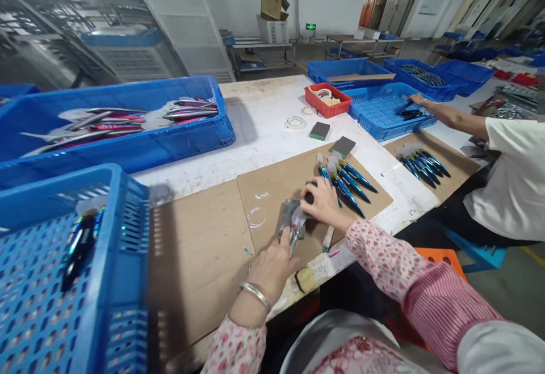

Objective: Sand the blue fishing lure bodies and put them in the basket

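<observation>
My left hand (271, 267) is closed, its fingers pressing a silvery fishing lure (294, 239) with a clear lip against a grey pad (288, 213). Just beyond it, my right hand (322, 201) is curled at the lip end of the lure, with a small dark thing (309, 193) at its fingertips whose kind I cannot make out. Beside my right hand, several blue-and-black fishing lures (348, 184) with clear lips lie in a row on the cardboard (204, 249). A short knife-like tool (328, 239) lies below my right wrist.
Blue crates (225, 130) with pink-silver lures and a perforated blue basket (114, 260) stand left. Ahead lie dark green-edged blocks (320, 131), a tape roll (295, 122) and a red bin (327, 100). At right, a co-worker's hand (419, 100) reaches into another blue basket (370, 130).
</observation>
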